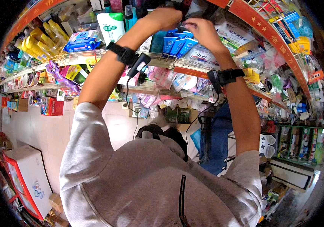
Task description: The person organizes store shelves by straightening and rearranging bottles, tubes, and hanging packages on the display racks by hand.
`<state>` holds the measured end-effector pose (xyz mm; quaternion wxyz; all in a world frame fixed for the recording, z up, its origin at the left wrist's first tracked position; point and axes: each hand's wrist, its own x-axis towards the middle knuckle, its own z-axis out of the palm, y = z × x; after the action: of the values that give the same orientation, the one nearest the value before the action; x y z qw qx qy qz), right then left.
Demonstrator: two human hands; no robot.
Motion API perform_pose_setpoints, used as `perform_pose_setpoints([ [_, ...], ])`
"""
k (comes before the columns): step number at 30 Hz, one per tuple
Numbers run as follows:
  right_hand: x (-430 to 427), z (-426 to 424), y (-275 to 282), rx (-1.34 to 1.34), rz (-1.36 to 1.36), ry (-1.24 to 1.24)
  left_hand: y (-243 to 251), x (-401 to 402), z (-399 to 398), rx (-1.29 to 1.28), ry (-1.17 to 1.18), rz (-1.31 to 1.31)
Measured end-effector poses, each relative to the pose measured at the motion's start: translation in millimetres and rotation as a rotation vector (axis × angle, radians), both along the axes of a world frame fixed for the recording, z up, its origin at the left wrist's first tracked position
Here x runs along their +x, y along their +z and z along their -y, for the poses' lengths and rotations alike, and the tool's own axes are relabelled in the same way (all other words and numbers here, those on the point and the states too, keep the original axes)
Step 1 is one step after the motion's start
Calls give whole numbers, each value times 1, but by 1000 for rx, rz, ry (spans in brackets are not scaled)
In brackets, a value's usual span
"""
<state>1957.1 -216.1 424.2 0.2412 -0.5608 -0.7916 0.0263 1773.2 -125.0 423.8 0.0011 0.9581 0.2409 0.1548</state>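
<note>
Both arms reach up over a packed shop shelf. My left hand is at the top centre with its back to the camera, fingers hidden. Close to its right, my right hand has bent fingers at a small dark item that I cannot make out. Just below the hands stand several blue squeeze tubes. Left of them are a white bottle with a green top, a teal spray bottle and a blue pack of wipes. Plastic-wrapped white packs lie below my right hand.
Yellow bottles crowd the left of the shelf, behind a wire rail. Lower shelves hold pink and white packets. A blue folding chair stands below at the right. A white and red freezer is at the lower left, and a red box sits farther up.
</note>
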Motion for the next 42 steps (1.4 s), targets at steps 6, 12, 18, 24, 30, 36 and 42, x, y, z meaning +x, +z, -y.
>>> perform_pose_setpoints([
  [6,4,11,8,77,180,-66,6,-30,31,199,-42,153],
  [12,6,8,-7,-34,310,-144,2,-36,58,297,-88,131],
  [18,-10,31,-2,42,331,-133,-5,-37,62,448,-72,88],
  [24,2,43,-17,-25,296,-138,-9,-35,62,480,-65,45],
  [30,-5,44,-18,-17,273,-186,-9,-37,54,512,-81,18],
  [36,-9,47,-18,-34,251,-236,-11,-33,51,514,-120,12],
  [42,-22,47,-21,114,102,24,-18,-35,47,444,-122,52],
])
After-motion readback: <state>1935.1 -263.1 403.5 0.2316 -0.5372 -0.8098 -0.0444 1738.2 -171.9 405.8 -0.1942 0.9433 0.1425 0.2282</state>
